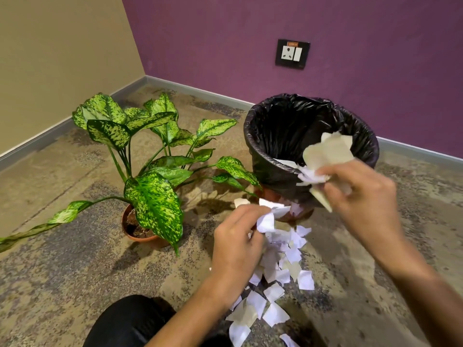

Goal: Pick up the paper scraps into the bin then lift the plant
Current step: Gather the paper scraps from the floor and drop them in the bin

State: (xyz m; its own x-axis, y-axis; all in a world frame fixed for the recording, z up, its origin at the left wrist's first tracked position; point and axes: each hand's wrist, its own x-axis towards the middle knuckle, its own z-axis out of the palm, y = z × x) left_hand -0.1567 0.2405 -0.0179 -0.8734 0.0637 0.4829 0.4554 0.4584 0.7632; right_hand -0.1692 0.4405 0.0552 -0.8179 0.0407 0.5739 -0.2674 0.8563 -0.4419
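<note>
Several white paper scraps point(280, 274) lie scattered on the carpet in front of the bin. The bin point(275, 169) is lined with a black bag and stands at centre right, with a scrap visible inside. My right hand point(360, 194) grips a bunch of scraps point(325, 154) at the bin's near rim. My left hand point(238, 244) pinches a few scraps point(266, 220) just above the pile. The plant point(150, 156), with speckled green leaves in a brown pot point(140, 237), stands to the left of the bin.
A purple wall with a socket plate point(292, 54) runs behind the bin. A beige wall meets it at the corner on the left. My knee in dark trousers point(130, 324) is at the bottom. One long leaf point(37, 229) trails left across the carpet.
</note>
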